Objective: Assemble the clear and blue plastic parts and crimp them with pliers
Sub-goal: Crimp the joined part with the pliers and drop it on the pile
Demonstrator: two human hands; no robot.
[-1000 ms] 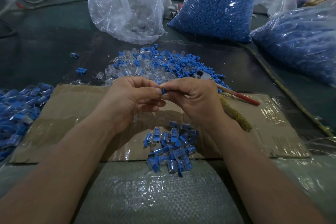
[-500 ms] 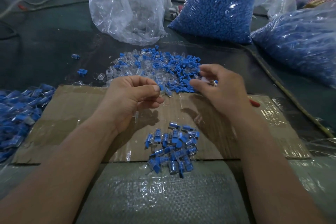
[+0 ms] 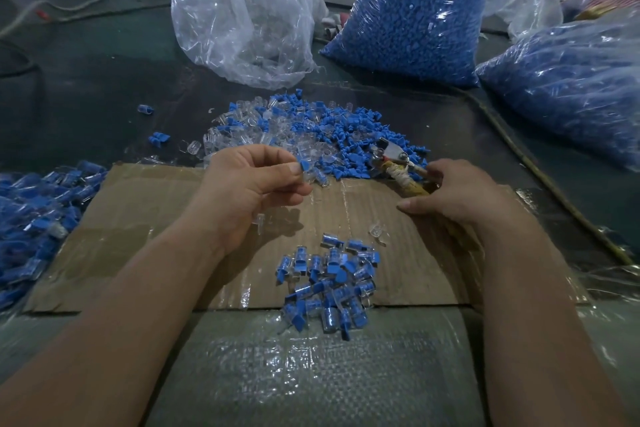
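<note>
My left hand (image 3: 249, 184) pinches a joined clear and blue part (image 3: 308, 170) between thumb and forefinger, above the cardboard sheet (image 3: 145, 218). My right hand (image 3: 457, 194) lies on the handles of the pliers (image 3: 391, 156), fingers curling over them; the metal jaws point up-left into the loose pile of clear and blue parts (image 3: 311, 135). A heap of joined parts (image 3: 329, 281) lies at the cardboard's near edge. One loose clear part (image 3: 375, 230) sits on the cardboard by my right hand.
A clear bag (image 3: 242, 10) of clear parts and two bags of blue parts (image 3: 412, 10) (image 3: 568, 87) stand at the back. More joined blue parts (image 3: 31, 218) are heaped at the left. A thin stick (image 3: 540, 170) runs along the right.
My hands have parted. My right hand left the part, reached to the loose pile, then dropped onto the pliers' handles. My left hand keeps the joined part.
</note>
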